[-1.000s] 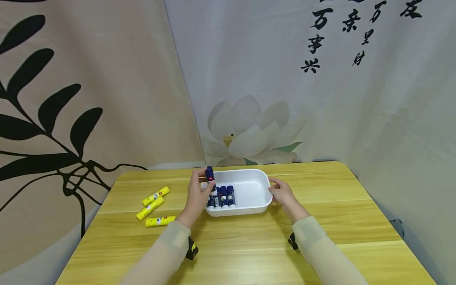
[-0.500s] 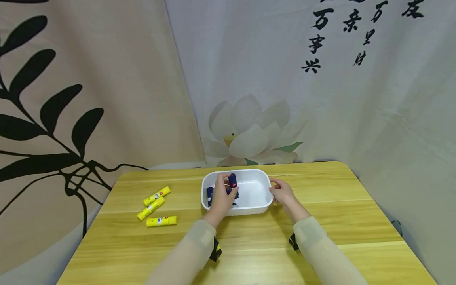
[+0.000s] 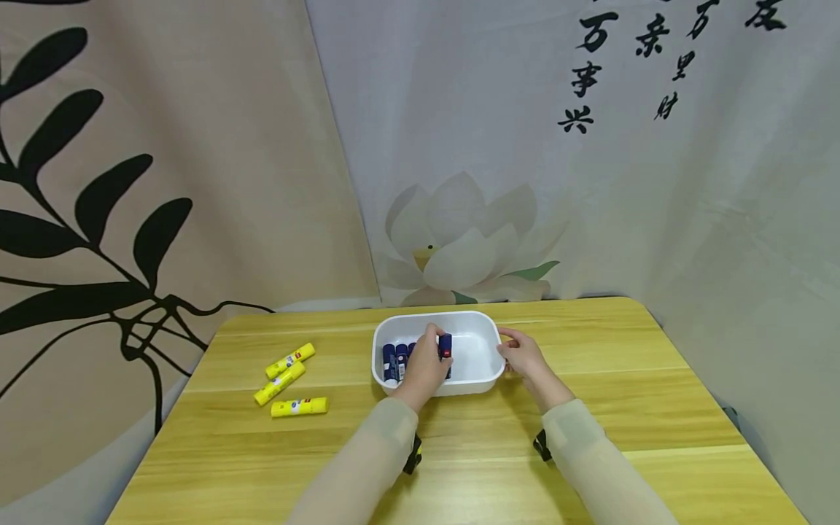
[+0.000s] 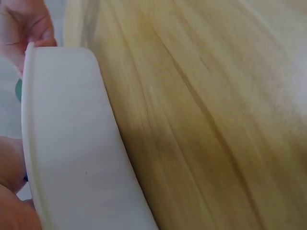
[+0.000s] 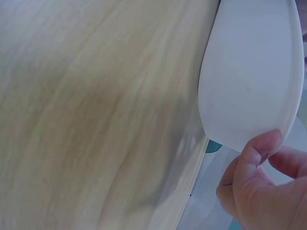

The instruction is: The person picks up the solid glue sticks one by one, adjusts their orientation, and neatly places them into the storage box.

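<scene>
My left hand (image 3: 424, 370) reaches over the front wall of a white plastic tray (image 3: 475, 321) and pinches a navy glue stick (image 3: 446, 345) upright inside it. To the left of that hand, several more navy glue sticks (image 3: 390, 359) stand in a row in the tray, partly hidden by the hand. At the tray's right end, my right hand (image 3: 523, 356) grips the rim between thumb and fingers. In the right wrist view, the thumb and a finger of the right hand (image 5: 261, 184) hold the corner of the tray (image 5: 249, 72).
Three yellow glue sticks lie on the wooden table left of the tray: one at the back (image 3: 290, 361), one touching it (image 3: 279, 384), and one nearer (image 3: 300, 407). A printed curtain (image 3: 262, 182) hangs behind the table's back edge.
My left hand has carried a navy glue stick from above the tray's left end rightward and down into the tray, right of the others. The right hand stays on the rim.
</scene>
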Motion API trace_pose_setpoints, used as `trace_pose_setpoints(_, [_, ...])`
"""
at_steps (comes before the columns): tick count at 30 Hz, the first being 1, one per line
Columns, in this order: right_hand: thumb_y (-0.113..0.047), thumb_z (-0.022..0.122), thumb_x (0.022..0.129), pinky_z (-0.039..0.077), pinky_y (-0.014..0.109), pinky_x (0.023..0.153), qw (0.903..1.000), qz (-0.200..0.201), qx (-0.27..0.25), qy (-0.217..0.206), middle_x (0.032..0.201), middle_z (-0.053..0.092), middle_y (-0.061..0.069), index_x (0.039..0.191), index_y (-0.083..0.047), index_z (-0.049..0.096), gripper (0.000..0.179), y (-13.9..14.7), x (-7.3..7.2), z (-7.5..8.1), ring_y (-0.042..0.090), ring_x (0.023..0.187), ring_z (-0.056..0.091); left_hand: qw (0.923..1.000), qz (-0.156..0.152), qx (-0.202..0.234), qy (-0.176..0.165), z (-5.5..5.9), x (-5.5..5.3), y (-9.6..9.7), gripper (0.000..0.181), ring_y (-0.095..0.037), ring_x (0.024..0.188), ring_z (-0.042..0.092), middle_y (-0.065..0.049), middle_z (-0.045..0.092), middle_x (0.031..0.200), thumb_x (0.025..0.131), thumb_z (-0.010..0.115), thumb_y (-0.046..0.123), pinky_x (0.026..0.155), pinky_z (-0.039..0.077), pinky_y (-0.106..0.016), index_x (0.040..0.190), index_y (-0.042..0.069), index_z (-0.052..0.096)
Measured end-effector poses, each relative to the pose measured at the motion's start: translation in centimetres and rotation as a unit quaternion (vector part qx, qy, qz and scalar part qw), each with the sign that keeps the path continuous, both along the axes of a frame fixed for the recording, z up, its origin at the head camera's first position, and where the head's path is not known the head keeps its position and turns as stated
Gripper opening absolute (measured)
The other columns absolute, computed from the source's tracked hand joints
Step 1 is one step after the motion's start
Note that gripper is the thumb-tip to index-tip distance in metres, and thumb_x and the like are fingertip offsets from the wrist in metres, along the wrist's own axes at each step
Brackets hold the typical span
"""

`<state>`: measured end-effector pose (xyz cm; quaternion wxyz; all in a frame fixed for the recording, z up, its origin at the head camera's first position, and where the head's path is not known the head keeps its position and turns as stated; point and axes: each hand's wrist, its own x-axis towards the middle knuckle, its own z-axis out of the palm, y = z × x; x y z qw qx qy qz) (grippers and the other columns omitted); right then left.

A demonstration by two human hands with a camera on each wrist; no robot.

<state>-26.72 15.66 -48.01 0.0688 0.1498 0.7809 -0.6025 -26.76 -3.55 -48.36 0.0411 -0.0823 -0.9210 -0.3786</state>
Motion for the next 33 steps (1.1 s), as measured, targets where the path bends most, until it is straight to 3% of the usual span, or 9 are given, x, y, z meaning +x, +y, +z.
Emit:
trace_pose_setpoints(4, [-0.006, 0.051, 0.095, 0.048, 0.032, 0.063, 1.0, 0.0, 0.002, -0.001, 0.094, 0.048, 0.009, 0.136, -0.009, 0.048, 0.041, 0.1, 0.0, 0.0, 0.015, 0.065, 0.048, 0.9962, 0.022, -0.084, 0.003, 0.1, -0.4, 0.4, 0.048, -0.029, 0.102, 0.06, -0.011, 0.063, 0.113, 0.081, 0.075, 0.017, 0.085, 0.049, -0.044, 0.121, 0.017, 0.048])
trace_pose_setpoints(8, [-0.005, 0.052, 0.095, 0.049, 0.033, 0.064, 1.0, -0.005, -0.002, -0.003, 0.094, 0.048, 0.009, 0.136, -0.009, 0.049, 0.042, 0.0, -0.1, -0.1, 0.016, 0.066, 0.049, 0.9885, 0.038, -0.146, -0.008, 0.0, -0.5, 0.6, 0.047, -0.032, 0.105, 0.053, -0.014, 0.058, 0.115, 0.08, 0.075, 0.023, 0.089, 0.046, -0.048, 0.122, 0.012, 0.056])
trace_pose_setpoints(13, [-0.005, 0.052, 0.094, 0.049, 0.032, 0.063, 1.0, -0.008, -0.001, 0.002, 0.093, 0.048, 0.009, 0.136, -0.009, 0.049, 0.042, 0.0, -0.2, -0.3, 0.014, 0.063, 0.048, 0.9777, 0.038, -0.206, -0.019, -0.1, -0.6, 0.8, 0.035, -0.032, 0.108, 0.045, -0.015, 0.052, 0.116, 0.081, 0.075, 0.025, 0.091, 0.043, -0.049, 0.112, 0.011, 0.068])
trace_pose_setpoints(17, [-0.005, 0.053, 0.094, 0.048, 0.031, 0.061, 1.0, -0.007, -0.003, 0.004, 0.091, 0.049, 0.007, 0.136, -0.009, 0.049, 0.042, -0.1, -0.3, -0.4, 0.014, 0.062, 0.049, 0.9727, 0.036, -0.229, -0.011, 0.0, -0.7, 0.7, 0.031, -0.032, 0.11, 0.043, -0.014, 0.051, 0.115, 0.081, 0.074, 0.024, 0.088, 0.041, -0.049, 0.109, 0.013, 0.071])
trace_pose_setpoints(21, [-0.005, 0.053, 0.094, 0.048, 0.03, 0.059, 1.0, -0.007, -0.002, 0.005, 0.09, 0.048, 0.006, 0.136, -0.009, 0.049, 0.042, -0.2, -0.3, -0.5, 0.014, 0.062, 0.049, 0.9757, 0.032, -0.217, 0.005, 0.0, -0.6, 0.6, 0.03, -0.031, 0.106, 0.046, -0.013, 0.053, 0.112, 0.08, 0.075, 0.025, 0.085, 0.043, -0.047, 0.108, 0.014, 0.072])
trace_pose_setpoints(26, [-0.005, 0.053, 0.094, 0.048, 0.031, 0.06, 1.0, -0.007, 0.006, 0.003, 0.09, 0.048, 0.007, 0.136, -0.009, 0.049, 0.042, 0.0, -0.3, -0.5, 0.013, 0.06, 0.048, 0.987, 0.037, -0.15, 0.044, 0.0, -0.4, -0.3, 0.03, -0.027, 0.1, 0.053, -0.009, 0.056, 0.11, 0.082, 0.074, 0.024, 0.081, 0.045, -0.045, 0.111, 0.017, 0.071])
trace_pose_setpoints(33, [-0.005, 0.053, 0.094, 0.049, 0.031, 0.06, 0.9999, -0.006, 0.011, 0.005, 0.092, 0.047, 0.009, 0.136, -0.009, 0.049, 0.042, 0.1, -0.2, -0.4, 0.014, 0.062, 0.048, 0.9917, 0.024, -0.058, 0.112, 0.9, 0.0, -3.8, 0.035, -0.025, 0.103, 0.056, -0.006, 0.056, 0.112, 0.085, 0.07, 0.021, 0.088, 0.047, -0.042, 0.119, 0.016, 0.065])
